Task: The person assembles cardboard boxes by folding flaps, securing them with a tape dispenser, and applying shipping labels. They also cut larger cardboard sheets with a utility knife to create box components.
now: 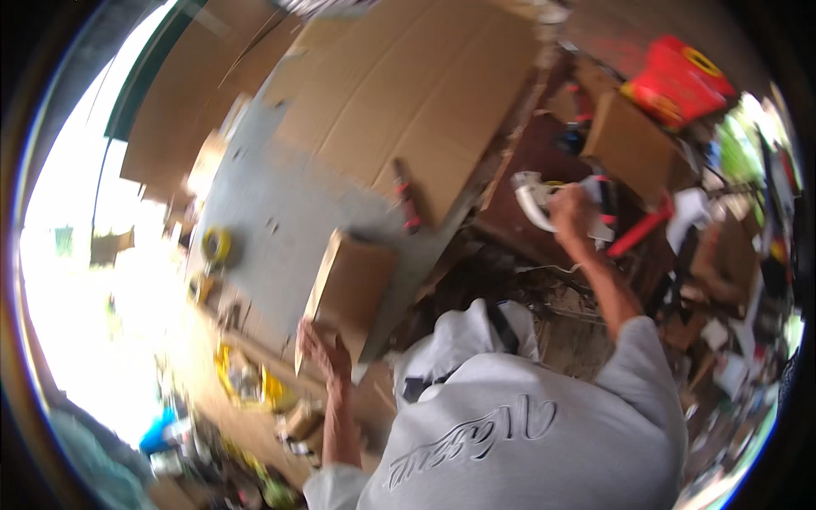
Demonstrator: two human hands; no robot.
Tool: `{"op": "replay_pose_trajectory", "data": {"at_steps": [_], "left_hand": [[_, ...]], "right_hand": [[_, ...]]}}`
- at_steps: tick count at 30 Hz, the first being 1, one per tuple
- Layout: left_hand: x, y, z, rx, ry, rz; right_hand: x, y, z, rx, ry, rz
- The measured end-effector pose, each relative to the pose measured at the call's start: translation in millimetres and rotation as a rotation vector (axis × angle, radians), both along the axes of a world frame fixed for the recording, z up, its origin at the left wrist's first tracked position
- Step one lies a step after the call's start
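A closed brown cardboard box [357, 276] stands on the grey tabletop [255, 204]. My left hand [325, 350] lies against the box's near left edge, its fingers stretched along it. Out to the right, my right hand [571, 211] is closed over a dark red-brown surface [531, 161]. Its fingers meet a white curved object [534, 202], too blurred to name, and what they hold is partly hidden. A tool with red and black handles [406, 197] lies beyond the box. A yellow roll of tape [217, 245] sits on the table to the left.
A large flattened cardboard sheet [408, 76] covers the table's far part. At the right are another cardboard box [633, 149], a red bag [680, 81], a red tool [642, 225] and dense clutter. Yellow packaging [246, 378] lies by the near left edge.
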State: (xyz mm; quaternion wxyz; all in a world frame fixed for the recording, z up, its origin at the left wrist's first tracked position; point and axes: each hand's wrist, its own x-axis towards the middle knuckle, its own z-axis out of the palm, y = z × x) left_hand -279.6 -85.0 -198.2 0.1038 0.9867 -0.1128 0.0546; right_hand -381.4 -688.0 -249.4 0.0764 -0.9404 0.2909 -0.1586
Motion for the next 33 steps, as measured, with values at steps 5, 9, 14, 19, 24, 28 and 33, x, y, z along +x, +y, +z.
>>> {"op": "replay_pose_trajectory", "data": {"at_steps": [5, 9, 14, 19, 24, 28, 33], "left_hand": [[38, 5, 2, -0.016, -0.028, -0.141], [31, 14, 5, 0.012, 0.012, -0.107], [1, -32, -1, 0.166, -0.232, 0.047], [-60, -163, 17, -0.645, 0.038, -0.059], [-97, -244, 34, -1.778, 0.742, 0.265], [-116, -230, 51, -1.893, 0.656, 0.146], [-141, -188, 71, -2.016, 0.481, 0.359]], "right_hand": [[-38, -102, 16, -0.206, 0.406, 0.336], [-18, -135, 6, -0.170, 0.440, 0.550], [1, -171, 10, 0.027, 0.180, 0.498], [55, -174, -4, 0.557, -0.319, 0.257], [64, 78, 80, 1.249, -0.010, 0.695], [44, 196, 138, 1.402, 0.195, 0.821], [38, 256, 156, 1.446, 0.072, 0.879]]}}
